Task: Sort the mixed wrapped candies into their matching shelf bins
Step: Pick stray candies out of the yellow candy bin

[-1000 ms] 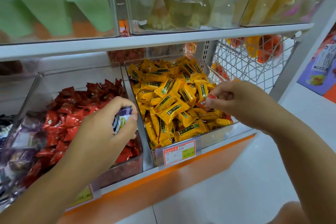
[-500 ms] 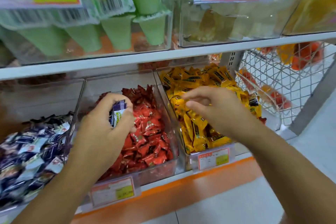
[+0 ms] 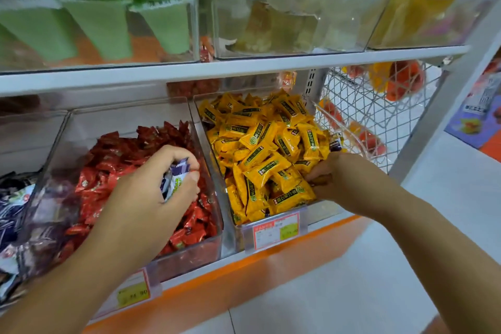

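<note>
While the left hand (image 3: 151, 198) stays clamped on a small bunch of purple-and-white foil-wrapped candies (image 3: 174, 177), the right hand (image 3: 329, 179) has gone digging.

Half a second back the right hand hovered over the middle of the clear plastic bin of yellow wrapped candies (image 3: 210, 160). Now, right of frame centre, its curled fingers are sunk into the pile at that bin's front right corner, and I cannot tell whether they pinch anything. A lone purple wrapper (image 3: 335, 144) lies at the bin's right edge just above the hand, likely a stray to pull next. The left hand holds its bunch over the clear plastic bin of red wrapped candies (image 3: 189, 255), left of centre. Those pieces probably belong with the dark purple wrapped candies (image 3: 13, 206) at the far left edge, so that drop is not yet done.
</note>
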`<state>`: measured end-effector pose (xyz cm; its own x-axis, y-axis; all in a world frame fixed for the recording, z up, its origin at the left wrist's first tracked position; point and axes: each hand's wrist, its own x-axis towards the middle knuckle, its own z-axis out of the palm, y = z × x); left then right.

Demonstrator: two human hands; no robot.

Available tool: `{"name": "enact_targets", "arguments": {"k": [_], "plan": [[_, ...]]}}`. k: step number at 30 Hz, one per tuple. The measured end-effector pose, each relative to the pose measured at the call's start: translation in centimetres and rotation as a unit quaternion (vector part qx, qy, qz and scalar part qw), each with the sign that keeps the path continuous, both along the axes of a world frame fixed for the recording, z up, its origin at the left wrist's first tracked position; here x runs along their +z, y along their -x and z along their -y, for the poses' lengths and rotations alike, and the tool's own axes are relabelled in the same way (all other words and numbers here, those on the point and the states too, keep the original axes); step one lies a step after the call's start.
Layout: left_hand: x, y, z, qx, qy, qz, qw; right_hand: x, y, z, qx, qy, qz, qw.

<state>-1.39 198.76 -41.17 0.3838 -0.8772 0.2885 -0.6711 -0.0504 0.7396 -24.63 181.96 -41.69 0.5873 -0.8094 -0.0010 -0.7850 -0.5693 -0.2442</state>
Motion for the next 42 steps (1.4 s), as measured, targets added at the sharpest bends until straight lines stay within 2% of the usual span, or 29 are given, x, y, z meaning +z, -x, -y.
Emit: {"name": "enact_targets", "arguments": {"k": [2, 8, 13, 17, 22, 25, 27, 29, 32, 34, 38, 39, 40, 41, 42], "plan": [[-0.1, 0.4, 0.3, -0.006, 0.0, 0.005, 1.0, -0.3, -0.2, 0.2, 0.007, 0.004, -0.005, 1.0], [-0.5, 1.0, 0.9, -0.027, -0.001, 0.033, 0.999, 0.6, 0.4, 0.4, 0.018, -0.069, 0.044, 0.996], [-0.7, 1.3, 1.4, -0.03, -0.004, 0.042, 0.999, -0.8, 0.1, 0.1, 0.055, -0.042, -0.054, 0.996], [-0.8, 1.7, 1.6, -0.036, -0.005, 0.041, 0.999, -0.3, 0.0, 0.0, 0.038, -0.042, -0.006, 0.998], [-0.7, 1.9, 1.6, -0.032, -0.003, 0.032, 0.999, 0.7, 1.2, 0.2, 0.012, -0.1, 0.081, 0.992], [-0.6, 2.0, 1.7, -0.027, -0.005, 0.027, 0.999, 1.6, 2.3, 0.2, -0.002, -0.085, 0.096, 0.992], [-0.4, 2.3, 1.8, -0.029, -0.005, 0.025, 0.999, 2.3, 2.4, -0.1, -0.001, -0.08, 0.144, 0.986], [0.1, 3.1, 2.1, -0.04, -0.005, 0.01, 0.999, 2.9, 1.3, -1.4, 0.006, -0.156, 0.27, 0.95], [0.6, 4.3, 2.7, -0.061, -0.013, -0.062, 0.996, 2.6, -1.2, -3.6, 0.038, -0.301, 0.405, 0.863], [0.7, 4.8, 3.1, -0.071, -0.005, -0.087, 0.994, 1.9, -2.7, -4.6, 0.042, -0.334, 0.449, 0.828], [0.5, 4.8, 3.6, -0.081, 0.018, -0.124, 0.989, 1.1, -3.9, -5.4, 0.054, -0.372, 0.478, 0.794], [0.5, 4.8, 3.7, -0.079, 0.022, -0.128, 0.988, 1.2, -3.6, -5.2, 0.065, -0.381, 0.466, 0.796], [0.4, 4.8, 3.7, -0.076, 0.024, -0.126, 0.989, 1.4, -3.2, -4.7, 0.073, -0.368, 0.442, 0.815], [0.2, 4.7, 3.8, -0.07, 0.025, -0.116, 0.99, 1.6, -2.6, -3.8, 0.068, -0.311, 0.406, 0.857], [0.1, 4.6, 3.8, -0.065, 0.026, -0.107, 0.992, 1.6, -1.9, -2.7, 0.04, -0.202, 0.362, 0.909]]}}
